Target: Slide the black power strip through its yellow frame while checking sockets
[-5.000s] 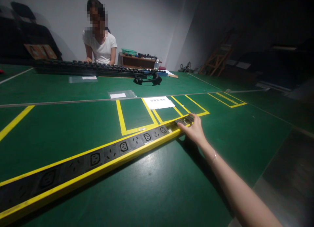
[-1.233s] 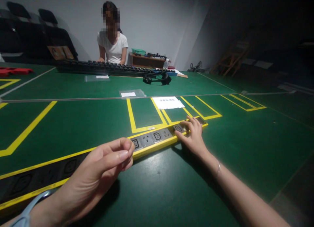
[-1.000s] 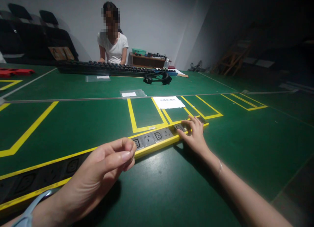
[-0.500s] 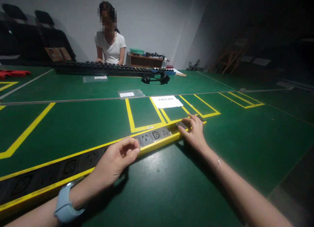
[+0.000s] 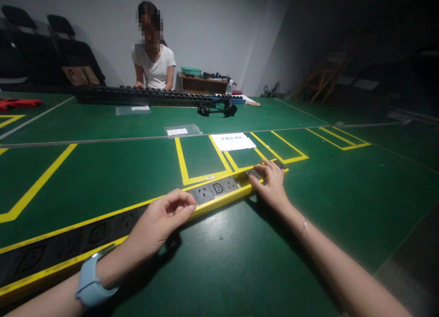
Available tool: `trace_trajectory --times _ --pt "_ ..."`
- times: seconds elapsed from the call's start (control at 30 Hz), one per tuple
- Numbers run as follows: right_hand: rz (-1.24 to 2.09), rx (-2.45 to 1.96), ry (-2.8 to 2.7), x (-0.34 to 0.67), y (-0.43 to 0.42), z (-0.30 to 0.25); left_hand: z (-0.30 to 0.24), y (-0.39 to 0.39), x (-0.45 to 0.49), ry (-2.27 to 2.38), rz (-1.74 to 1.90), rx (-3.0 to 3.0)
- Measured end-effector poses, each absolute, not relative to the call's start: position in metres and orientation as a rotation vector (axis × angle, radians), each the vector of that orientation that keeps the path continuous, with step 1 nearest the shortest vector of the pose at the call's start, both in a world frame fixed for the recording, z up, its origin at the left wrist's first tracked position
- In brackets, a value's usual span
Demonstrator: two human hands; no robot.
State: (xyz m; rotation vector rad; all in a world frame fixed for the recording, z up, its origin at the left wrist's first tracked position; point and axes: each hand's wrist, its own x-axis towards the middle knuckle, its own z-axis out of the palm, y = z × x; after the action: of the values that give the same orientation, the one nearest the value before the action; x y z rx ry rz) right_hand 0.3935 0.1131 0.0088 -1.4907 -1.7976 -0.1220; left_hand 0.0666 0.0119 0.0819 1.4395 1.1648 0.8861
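A long yellow power strip (image 5: 222, 199) with grey and black socket modules runs from the lower left to the middle of the table. My left hand (image 5: 168, 214), wearing a blue watch band (image 5: 92, 282), has its fingers curled over the strip, thumb and index tips close together at its near edge beside a three-slot socket (image 5: 205, 193). My right hand (image 5: 272, 182) is bent over the strip's far end, its thumb and fingers around a socket module (image 5: 253, 173). A dark gap (image 5: 243, 180) shows between this module and the row to its left.
Yellow tape outlines (image 5: 185, 164) mark the green table (image 5: 343, 193). A white paper label (image 5: 233, 142) and a plastic bag (image 5: 183, 130) lie beyond the strip. Farther back are a black headset (image 5: 217, 108), a long dark row of parts (image 5: 144, 96) and a seated person (image 5: 156, 68).
Almost nothing differs. My left hand has shifted very slightly; the right hand and the strip stay in place.
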Motion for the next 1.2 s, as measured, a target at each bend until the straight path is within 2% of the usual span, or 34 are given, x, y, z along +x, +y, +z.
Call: trace_trajectory --times 0.33,0.6,0.73,1.2 --pt "-0.119 -1.507 -1.790 0.396 0.116 0.007 0.076 0.012 0.065 1.148 0.915 1.647" --pt "-0.168 -1.605 -1.655 0.419 0.131 0.004 0.060 0.005 0.068 1.006 1.061 2.823" --pt "-0.178 -1.644 -1.643 0.423 0.133 0.001 0.053 0.009 0.067 1.020 1.088 3.039" --pt "-0.146 -1.612 -1.610 0.425 0.134 0.002 0.034 0.012 0.064 1.122 0.748 3.485"
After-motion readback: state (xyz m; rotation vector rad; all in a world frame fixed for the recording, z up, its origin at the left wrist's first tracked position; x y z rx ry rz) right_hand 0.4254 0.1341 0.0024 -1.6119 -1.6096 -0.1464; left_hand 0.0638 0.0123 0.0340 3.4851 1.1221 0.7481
